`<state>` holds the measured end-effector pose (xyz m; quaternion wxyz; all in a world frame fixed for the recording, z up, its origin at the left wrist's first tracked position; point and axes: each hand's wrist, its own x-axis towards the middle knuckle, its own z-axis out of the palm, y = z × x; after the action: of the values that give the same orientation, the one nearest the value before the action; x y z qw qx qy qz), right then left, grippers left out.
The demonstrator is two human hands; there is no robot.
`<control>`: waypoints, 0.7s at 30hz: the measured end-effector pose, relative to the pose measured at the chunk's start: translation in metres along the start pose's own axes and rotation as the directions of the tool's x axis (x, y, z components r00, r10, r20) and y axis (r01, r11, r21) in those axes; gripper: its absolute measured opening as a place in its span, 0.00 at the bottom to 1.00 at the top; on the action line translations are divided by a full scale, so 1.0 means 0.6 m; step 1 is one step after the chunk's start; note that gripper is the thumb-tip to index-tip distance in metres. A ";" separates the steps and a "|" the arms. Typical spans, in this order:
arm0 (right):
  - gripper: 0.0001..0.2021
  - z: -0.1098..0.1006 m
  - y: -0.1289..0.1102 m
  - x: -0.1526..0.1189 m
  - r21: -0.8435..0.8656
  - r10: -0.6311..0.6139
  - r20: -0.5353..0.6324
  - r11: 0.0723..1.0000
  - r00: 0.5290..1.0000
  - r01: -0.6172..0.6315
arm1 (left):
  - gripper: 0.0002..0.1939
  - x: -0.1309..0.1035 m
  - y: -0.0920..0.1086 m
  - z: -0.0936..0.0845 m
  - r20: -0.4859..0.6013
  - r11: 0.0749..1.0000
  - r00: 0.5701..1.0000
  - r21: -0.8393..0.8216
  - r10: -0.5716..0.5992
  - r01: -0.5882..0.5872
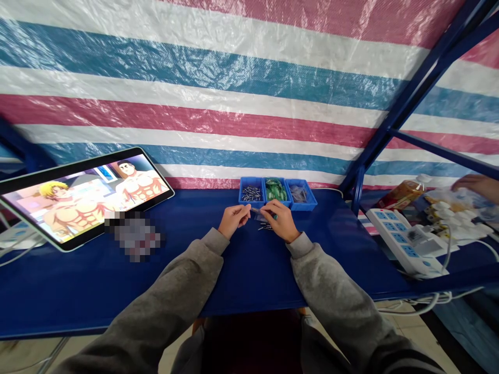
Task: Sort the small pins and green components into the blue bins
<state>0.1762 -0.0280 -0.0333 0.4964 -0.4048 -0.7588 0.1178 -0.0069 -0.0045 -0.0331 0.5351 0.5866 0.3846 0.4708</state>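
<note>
Three rectangular blue plastic bins stand in a row. The middle bin [275, 179] holds glossy green packets [276, 189], number unclear; the left bin [249, 204], many slender metal pieces [251, 194]; the right bin [304, 206], crinkled clear bags [298, 194]. In front of the middle bin, fingers of both the left hand [233, 219] and right hand [282, 221] pinch one small transparent plastic bag [258, 214]. Nearer the wearer than the middle bin, several loose metal pins [264, 226] lie on the smooth blue tabletop [253, 275].
</note>
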 end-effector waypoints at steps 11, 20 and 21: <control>0.13 -0.006 -0.010 0.003 -0.068 0.117 -0.039 0.991 0.992 -0.119 | 0.30 -0.001 -0.002 -0.004 -0.065 0.963 0.996 0.268 0.057 -0.038; 0.13 -0.004 -0.005 0.003 0.046 0.265 -0.083 0.964 0.961 -0.262 | 0.22 0.012 -0.021 -0.014 -0.076 0.980 0.996 0.195 0.047 -0.032; 0.13 -0.003 -0.002 0.003 0.066 0.301 -0.093 0.953 0.949 -0.295 | 0.22 0.013 -0.023 -0.014 -0.079 0.976 0.995 0.213 0.055 -0.037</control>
<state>0.1767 -0.0279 -0.0304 0.5211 -0.5073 -0.6595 0.1902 -0.0124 0.0069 -0.0456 0.4419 0.6286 0.4409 0.4639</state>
